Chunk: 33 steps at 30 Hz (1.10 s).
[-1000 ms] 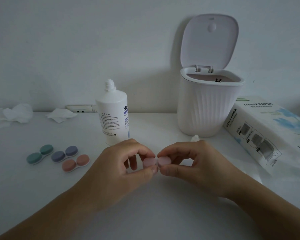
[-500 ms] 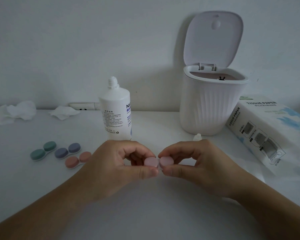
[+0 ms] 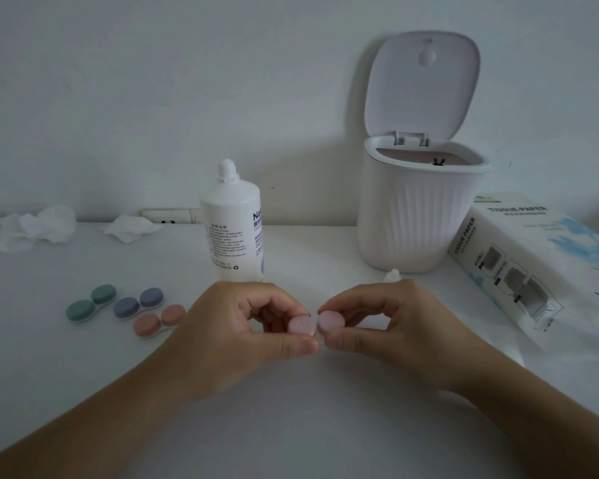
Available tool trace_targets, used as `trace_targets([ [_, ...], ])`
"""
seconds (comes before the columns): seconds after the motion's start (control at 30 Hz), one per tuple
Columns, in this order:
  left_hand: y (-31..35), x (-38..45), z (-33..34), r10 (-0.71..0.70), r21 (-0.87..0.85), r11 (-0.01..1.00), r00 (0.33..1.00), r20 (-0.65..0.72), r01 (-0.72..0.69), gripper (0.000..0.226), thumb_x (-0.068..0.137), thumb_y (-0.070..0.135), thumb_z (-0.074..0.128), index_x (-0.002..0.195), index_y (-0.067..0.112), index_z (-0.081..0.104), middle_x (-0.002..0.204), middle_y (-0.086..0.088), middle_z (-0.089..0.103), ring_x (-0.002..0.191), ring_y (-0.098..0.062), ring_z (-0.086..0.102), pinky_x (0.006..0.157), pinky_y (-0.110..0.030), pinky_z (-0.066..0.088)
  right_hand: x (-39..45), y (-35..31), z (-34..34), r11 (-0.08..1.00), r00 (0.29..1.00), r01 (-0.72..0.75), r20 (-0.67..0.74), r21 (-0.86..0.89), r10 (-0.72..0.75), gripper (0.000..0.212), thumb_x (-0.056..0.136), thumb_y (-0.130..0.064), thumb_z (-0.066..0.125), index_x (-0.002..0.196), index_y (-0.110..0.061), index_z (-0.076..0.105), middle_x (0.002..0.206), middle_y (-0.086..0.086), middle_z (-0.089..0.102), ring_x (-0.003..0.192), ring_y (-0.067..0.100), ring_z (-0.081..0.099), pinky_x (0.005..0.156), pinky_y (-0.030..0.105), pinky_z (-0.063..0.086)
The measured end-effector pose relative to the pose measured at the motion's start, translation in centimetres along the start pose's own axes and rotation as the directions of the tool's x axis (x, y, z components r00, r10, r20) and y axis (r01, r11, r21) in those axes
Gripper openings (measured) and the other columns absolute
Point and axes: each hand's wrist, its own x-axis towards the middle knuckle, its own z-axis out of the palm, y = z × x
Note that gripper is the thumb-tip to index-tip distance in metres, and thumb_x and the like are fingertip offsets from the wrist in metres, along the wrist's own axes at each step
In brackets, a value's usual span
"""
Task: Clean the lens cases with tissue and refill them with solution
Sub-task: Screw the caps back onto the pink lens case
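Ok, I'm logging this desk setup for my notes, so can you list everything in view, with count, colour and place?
pink lens case: one, pale pink, both caps on, held above the table at centre
lens cases on table: three, green, blue-purple, salmon, caps on, left of the hands
solution bottle: one, white, uncapped, upright behind the hands
bottle cap: one, white, by the bin's base
bin: one, white, ribbed, lid up, back right
tissue pack: one, white and blue, lying at right
crumpled tissues: two, white, back left
wall socket: one, white, behind the table
table: white
left hand: fingers pinch the left cap
right hand: fingers pinch the right cap
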Motion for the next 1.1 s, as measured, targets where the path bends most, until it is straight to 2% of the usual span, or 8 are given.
trace_targets([
  [0.13, -0.4, -0.1, 0.3, 0.014, 0.012, 1.000, 0.999, -0.033, -0.014, 0.026, 0.062, 0.049, 0.085, 0.081, 0.032, 0.078, 0.077, 0.003, 0.076, 0.067, -0.003, 0.064, 0.065, -0.015, 0.051, -0.1, -0.1, 0.3, 0.999, 0.999, 0.007, -0.049, -0.035, -0.009, 0.019, 0.081, -0.033, 0.080, 0.098, -0.027, 0.079, 0.091, -0.016, 0.076, 0.088, 0.006, 0.072, 0.079, 0.032, 0.056],
  [0.3, -0.8, -0.1, 0.0, 0.021, 0.088, 0.996, 1.000, -0.004, -0.021, 0.023, 0.068, 0.049, 0.081, 0.085, 0.033, 0.077, 0.077, 0.012, 0.074, 0.069, -0.001, 0.065, 0.065, -0.010, 0.048, 0.3, 0.6, 0.7, 0.997, 0.999, -0.005, -0.046, -0.073, 0.002, 0.019, 0.080, -0.041, 0.080, 0.095, -0.030, 0.078, 0.089, -0.016, 0.076, 0.086, 0.004, 0.071, 0.078, 0.031, 0.055],
  [0.47, -0.7, -0.1, -0.5, 0.085, 0.306, 0.949, 0.996, -0.023, -0.074, 0.022, 0.072, 0.050, 0.072, 0.089, 0.036, 0.072, 0.090, 0.013, 0.067, 0.083, -0.014, 0.060, 0.070, -0.017, 0.047, 0.4, 0.5, 0.1, 0.980, 0.999, -0.024, -0.050, -0.199, 0.015, 0.059, 0.068, -0.074, 0.070, 0.116, -0.038, 0.071, 0.097, -0.028, 0.073, 0.095, -0.009, 0.068, 0.089, 0.021, 0.053],
  [0.57, -0.9, -0.4, -1.7, 0.082, 0.386, 0.921, 0.996, -0.037, -0.061, 0.024, 0.073, 0.055, 0.069, 0.089, 0.038, 0.072, 0.095, 0.015, 0.062, 0.083, -0.013, 0.055, 0.070, -0.014, 0.041, 0.2, 0.7, -1.0, 0.976, 0.981, -0.087, -0.189, -0.199, 0.049, 0.040, 0.071, -0.065, 0.071, 0.099, -0.037, 0.076, 0.089, -0.025, 0.074, 0.086, -0.007, 0.069, 0.083, 0.024, 0.056],
  [0.7, -1.9, -2.2, -3.9, 0.024, 0.471, 0.882, 0.997, -0.080, 0.016, 0.030, 0.073, 0.063, 0.063, 0.094, 0.042, 0.070, 0.097, 0.018, 0.061, 0.079, -0.012, 0.054, 0.069, -0.023, 0.046, 0.0, 1.6, -2.8, 0.961, 0.908, -0.220, -0.394, -0.167, 0.140, 0.023, 0.076, -0.049, 0.071, 0.077, -0.027, 0.077, 0.070, -0.011, 0.073, 0.061, 0.003, 0.065, 0.065, 0.028, 0.056],
  [0.8, -2.4, -3.7, -5.2, 0.023, 0.523, 0.851, 0.991, -0.131, 0.050, 0.029, 0.072, 0.063, 0.066, 0.092, 0.042, 0.068, 0.098, 0.020, 0.061, 0.078, -0.010, 0.053, 0.065, -0.021, 0.042, 0.0, 2.9, -4.1, 0.905, 0.833, -0.384, -0.492, -0.182, 0.254, 0.021, 0.080, -0.042, 0.077, 0.068, -0.025, 0.073, 0.063, -0.007, 0.070, 0.061, 0.017, 0.067, 0.060, 0.035, 0.056],
  [0.93, -2.1, -4.8, -6.4, 0.009, 0.586, 0.806, 0.987, -0.157, 0.086, 0.016, 0.077, 0.050, 0.076, 0.077, 0.037, 0.068, 0.087, 0.020, 0.061, 0.083, -0.002, 0.056, 0.068, -0.022, 0.041, 0.5, 4.0, -4.6, 0.803, 0.766, -0.539, -0.544, -0.254, 0.342, 0.031, 0.076, -0.047, 0.079, 0.061, -0.023, 0.067, 0.054, -0.010, 0.065, 0.058, 0.010, 0.062, 0.052, 0.028, 0.046],
  [1.1, -1.3, -5.6, -6.7, -0.001, 0.766, 0.631, 0.987, -0.158, 0.123, 0.026, 0.084, 0.054, 0.068, 0.069, 0.034, 0.059, 0.074, 0.016, 0.057, 0.074, 0.006, 0.051, 0.063, -0.009, 0.034, 1.4, 4.2, -3.7, 0.714, 0.732, -0.621, -0.565, -0.322, 0.382, 0.042, 0.075, -0.053, 0.070, 0.060, -0.015, 0.065, 0.058, -0.003, 0.065, 0.058, 0.017, 0.063, 0.051, 0.026, 0.043],
])
